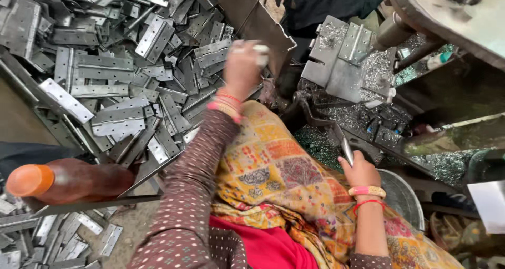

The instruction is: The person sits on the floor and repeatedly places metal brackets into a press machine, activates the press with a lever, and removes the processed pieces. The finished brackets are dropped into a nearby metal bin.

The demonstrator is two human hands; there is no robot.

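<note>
Two hands, one bottle, countless hinges

A: The light is soft and even, daylight-like, and the pile of metal hinges at ten o'clock shines pale grey with mild glare on the flat faces.

B: Shadows stay faint. The left hand near twelve o'clock is smeared by motion blur, while the right hand at four o'clock looks sharper. Edges bend slightly, and the brown bottle at eight o'clock appears soft.
</note>
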